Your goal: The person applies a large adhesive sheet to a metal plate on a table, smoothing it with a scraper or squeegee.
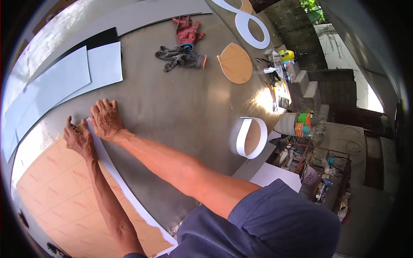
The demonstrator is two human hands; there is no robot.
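Note:
A large sheet with printed brown backing paper (60,193) lies at the lower left. A narrow white edge (122,189) runs along its right side. At the far end of this edge, my left hand (80,139) has its fingers curled over the sheet's corner. My right hand (106,121) is just beside it, fingers bent and close together, with the thumb side against the tip of the white edge. Its fingertips point down at the metal tabletop (172,112). What lies beneath both palms is hidden.
Pale blue-white panels (64,77) overlap at the upper left. A red glove (188,32) and a grey glove (180,59) lie beyond my hands. To the right are a brown teardrop piece (235,63), a white ring shape (262,38), a white-walled loop (254,152) and tools (274,84).

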